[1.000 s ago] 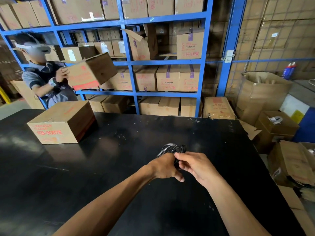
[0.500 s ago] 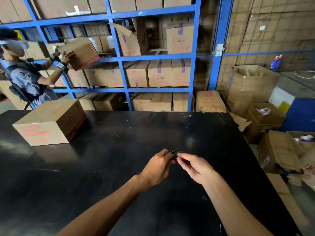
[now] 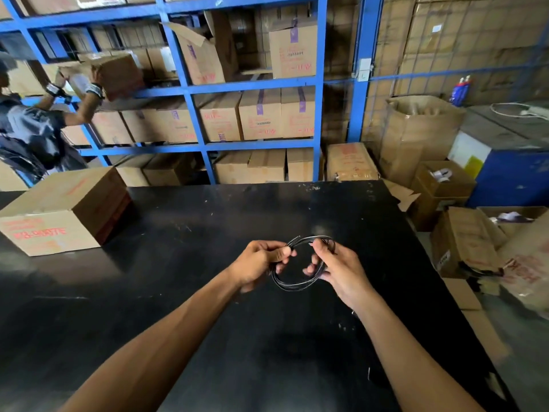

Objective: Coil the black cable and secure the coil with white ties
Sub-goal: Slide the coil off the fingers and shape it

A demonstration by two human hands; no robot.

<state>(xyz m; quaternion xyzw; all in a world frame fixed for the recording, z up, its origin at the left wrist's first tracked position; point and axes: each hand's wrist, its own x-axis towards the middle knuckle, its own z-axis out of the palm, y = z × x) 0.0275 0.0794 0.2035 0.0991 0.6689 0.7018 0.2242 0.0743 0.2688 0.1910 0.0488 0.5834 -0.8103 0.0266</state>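
Held between both hands above the wide black tabletop (image 3: 178, 292): a thin black cable (image 3: 292, 285), already wound into a small loop of several turns. Left hand (image 3: 258, 264) closed, thumb and fingers pinching the strands on the loop's left side, near its top. Right hand (image 3: 338, 270) to the other side, fingers curled through and around the right arc of the loop, gripping it there. Loop hanging open between the two hands, lower arc sagging just beneath the fingertips, upper arc bridging from one thumb to the other. A short free end seemingly poking out near the left thumb, too fine to be sure of.

Coiling, by the look of it, largely or wholly done: no long tail trailing away across the tabletop. Securing not yet begun, as far as visible: no white tie on the coil, in either hand, or anywhere on the surface near the hands. Left to do, most likely: squaring up the turns, finding the ties, wrapping them around the bundle.

Far to the left of the left hand, a brown cardboard box with red print (image 3: 64, 211), well apart from the work.
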